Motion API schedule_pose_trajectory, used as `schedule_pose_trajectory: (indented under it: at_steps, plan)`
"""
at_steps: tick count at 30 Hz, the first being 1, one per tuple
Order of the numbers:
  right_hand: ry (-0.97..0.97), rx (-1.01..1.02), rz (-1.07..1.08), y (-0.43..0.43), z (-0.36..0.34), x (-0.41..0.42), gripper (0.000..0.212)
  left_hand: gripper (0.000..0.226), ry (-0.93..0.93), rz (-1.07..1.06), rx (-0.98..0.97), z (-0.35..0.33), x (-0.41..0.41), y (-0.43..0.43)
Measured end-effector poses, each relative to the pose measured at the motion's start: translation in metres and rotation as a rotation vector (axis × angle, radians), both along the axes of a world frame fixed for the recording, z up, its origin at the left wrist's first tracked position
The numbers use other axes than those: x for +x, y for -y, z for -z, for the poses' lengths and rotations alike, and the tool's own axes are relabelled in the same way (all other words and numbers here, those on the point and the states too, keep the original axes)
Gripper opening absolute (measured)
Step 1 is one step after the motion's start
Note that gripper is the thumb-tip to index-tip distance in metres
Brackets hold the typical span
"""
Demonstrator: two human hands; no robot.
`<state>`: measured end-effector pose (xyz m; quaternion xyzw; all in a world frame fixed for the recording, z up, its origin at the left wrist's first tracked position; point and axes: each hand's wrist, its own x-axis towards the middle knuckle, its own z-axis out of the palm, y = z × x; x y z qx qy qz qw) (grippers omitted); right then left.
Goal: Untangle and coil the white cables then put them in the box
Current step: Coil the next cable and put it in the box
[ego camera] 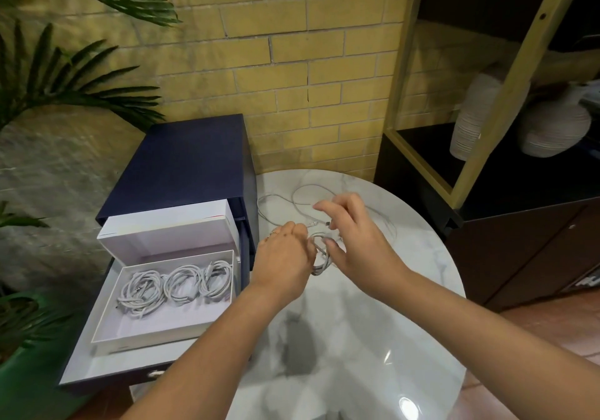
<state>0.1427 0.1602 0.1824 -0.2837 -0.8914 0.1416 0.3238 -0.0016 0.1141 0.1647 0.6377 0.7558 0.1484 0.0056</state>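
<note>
A half-wound white cable coil [321, 262] hangs between my hands above the round marble table [373, 338]. My left hand [284, 257] grips the coil with curled fingers. My right hand [352, 236] hovers just right of it, its thumb and fingers bent around the strand. The cable's loose end [289, 200] trails in loops across the far side of the table. The open white box [107, 332] sits to the left and holds three coiled white cables [178, 284].
The box rests in a pulled-out drawer of a dark blue cabinet [191, 159], with its white lid [168, 228] standing behind. A brick wall is behind, palm fronds [58, 88] at left, and a black shelf with white vases [552, 127] at right.
</note>
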Motion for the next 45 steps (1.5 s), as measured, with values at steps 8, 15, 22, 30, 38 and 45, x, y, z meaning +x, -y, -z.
schedule_pose_trajectory:
  at_steps: [8, 15, 22, 30, 38, 45]
  plan:
    - [-0.071, -0.175, 0.008, -0.002, 0.019, -0.007, 0.057, 0.024, 0.159, -0.005, 0.003, -0.002, -0.002, -0.004]
    - [-0.03, -0.162, 0.025, -0.006, 0.026, -0.01, 0.07, 0.034, 0.82, -0.032, -0.104, -0.004, 0.005, 0.0]
    - [-0.093, -0.253, 0.05, -0.009, 0.025, -0.006, 0.049, 0.03, 0.596, 0.084, -0.084, -0.002, 0.003, 0.002]
    - [-0.164, -0.849, -0.102, -0.014, 0.011, -0.006, 0.037, 0.029, 0.027, 0.158, 0.057, 0.006, -0.007, 0.003]
    - [0.056, -0.922, -0.157, -0.022, 0.001, 0.003, 0.04, 0.035, -0.025, 0.19, 0.035, 0.01, -0.01, 0.007]
    - [0.224, -0.395, -0.048, -0.025, -0.008, 0.011, 0.02, 0.035, 0.086, 0.117, -0.041, 0.006, -0.013, 0.003]
